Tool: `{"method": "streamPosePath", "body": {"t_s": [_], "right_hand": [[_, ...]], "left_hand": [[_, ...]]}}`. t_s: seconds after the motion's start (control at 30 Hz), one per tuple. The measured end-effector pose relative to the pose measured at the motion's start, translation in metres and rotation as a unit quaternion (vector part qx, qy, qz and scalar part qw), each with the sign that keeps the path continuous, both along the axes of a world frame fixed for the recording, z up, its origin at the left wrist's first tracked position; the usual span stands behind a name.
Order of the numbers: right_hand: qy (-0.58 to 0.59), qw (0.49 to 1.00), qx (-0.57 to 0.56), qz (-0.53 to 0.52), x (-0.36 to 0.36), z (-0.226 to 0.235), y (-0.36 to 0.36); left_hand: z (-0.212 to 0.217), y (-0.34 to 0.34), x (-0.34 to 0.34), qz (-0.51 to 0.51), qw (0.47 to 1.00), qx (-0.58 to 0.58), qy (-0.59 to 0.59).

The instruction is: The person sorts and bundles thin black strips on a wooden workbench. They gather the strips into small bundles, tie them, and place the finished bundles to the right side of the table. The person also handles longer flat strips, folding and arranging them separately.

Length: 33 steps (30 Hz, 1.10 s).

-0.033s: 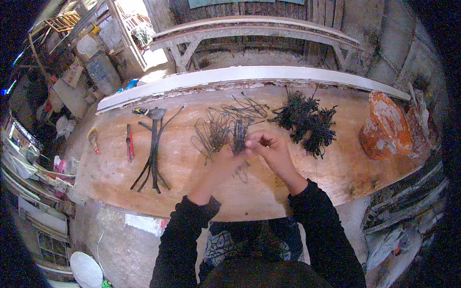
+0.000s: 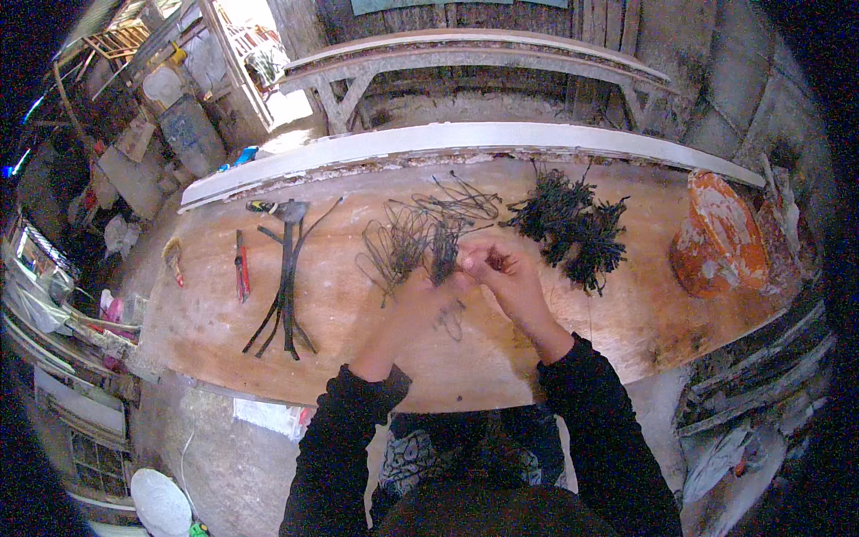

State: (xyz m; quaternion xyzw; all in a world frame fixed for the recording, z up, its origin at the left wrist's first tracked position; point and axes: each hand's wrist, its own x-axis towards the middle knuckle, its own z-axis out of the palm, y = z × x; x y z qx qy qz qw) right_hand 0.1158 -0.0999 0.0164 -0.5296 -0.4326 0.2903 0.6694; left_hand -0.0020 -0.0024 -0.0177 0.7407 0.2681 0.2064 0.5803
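Over the middle of the wooden table, my left hand [image 2: 419, 300] is closed around a small bundle of dark strands [image 2: 445, 243] that stands up from its fingers. My right hand [image 2: 503, 276] is beside it, thumb and fingertips pinched at the bundle's right side; what they grip is too small to make out. Just behind and left of my hands lies a tangle of thin dark wire loops [image 2: 391, 240], with more loose wire [image 2: 470, 201] farther back. To the right is a heap of black tied bundles [image 2: 573, 224].
Left on the table [image 2: 358, 322] are long black strips [image 2: 288, 286], a hammer-like tool [image 2: 291, 212], a red-handled tool [image 2: 242, 268] and a brush [image 2: 174, 259]. A plaster-smeared orange bucket [image 2: 702, 255] sits at the right. A long white board [image 2: 465, 137] borders the far edge.
The dark bundle in my left hand has tilted or shifted very slightly. Both hands stay in nearly the same place, and the things on the table have not moved.
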Motion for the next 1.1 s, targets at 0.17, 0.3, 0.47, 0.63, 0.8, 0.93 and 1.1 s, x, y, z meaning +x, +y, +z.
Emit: {"method": "streamPosePath", "body": {"t_s": [0.17, 0.3, 0.47, 0.63, 0.8, 0.93, 1.1], "right_hand": [[-0.173, 0.983, -0.045, -0.031, 0.018, -0.02, 0.007], [-0.38, 0.908, -0.171, 0.045, 0.009, -0.019, 0.005], [-0.45, 0.867, -0.129, 0.174, 0.001, -0.013, 0.005], [-0.343, 0.899, -0.166, 0.216, -0.002, -0.021, 0.004], [-0.422, 0.863, -0.189, 0.204, 0.006, -0.024, 0.007], [-0.53, 0.82, -0.083, 0.202, 0.013, -0.024, 0.007], [-0.271, 0.953, -0.014, 0.133, 0.006, 0.004, -0.003]], "left_hand": [[0.023, 0.006, 0.003, 0.064, 0.976, -0.143, -0.154], [0.017, 0.022, -0.001, 0.008, 0.919, -0.274, -0.284], [0.028, 0.025, -0.007, 0.047, 0.908, -0.26, -0.326], [0.026, 0.028, -0.005, 0.063, 0.906, -0.26, -0.328], [0.014, 0.037, -0.009, 0.1, 0.908, -0.264, -0.31], [0.018, 0.035, -0.008, 0.109, 0.898, -0.283, -0.319], [0.017, 0.037, -0.008, 0.133, 0.891, -0.268, -0.341]]}}
